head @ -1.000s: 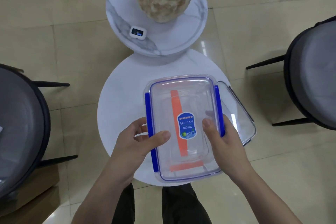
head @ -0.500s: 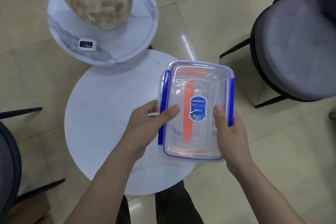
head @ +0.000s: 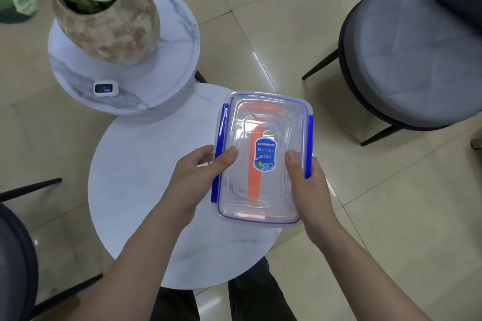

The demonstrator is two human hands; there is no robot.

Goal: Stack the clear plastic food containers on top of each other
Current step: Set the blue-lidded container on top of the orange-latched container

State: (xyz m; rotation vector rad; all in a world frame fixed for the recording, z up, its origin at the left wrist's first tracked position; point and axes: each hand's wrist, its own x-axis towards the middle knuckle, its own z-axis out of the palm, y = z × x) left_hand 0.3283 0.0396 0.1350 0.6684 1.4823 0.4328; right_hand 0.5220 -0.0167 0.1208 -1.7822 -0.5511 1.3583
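Head view looks down on a round white table (head: 135, 190) with both bare hands gripping a clear plastic food container (head: 263, 159) by its long sides. The left hand (head: 198, 177) curls around the left edge, thumb lying on the lid and fingers wrapped under the blue clip (head: 217, 154) on that side. The right hand (head: 307, 185) clasps the right edge the same way, thumb on top of the lid, palm against the blue clip (head: 309, 146) there. The container sits over the right part of the table, with its right side reaching past the table's rim; whether it rests on something or hangs in the air cannot be told. A blue label (head: 265, 155) is stuck on the lid, and an orange strip (head: 254, 164) shows through the clear plastic, together with the faint outlines of more clear walls beneath. Behind stands a smaller marble table (head: 172, 65) carrying a potted plant (head: 104, 18) and a small white device (head: 105, 88). A grey cushioned chair (head: 414, 55) stands to the right.
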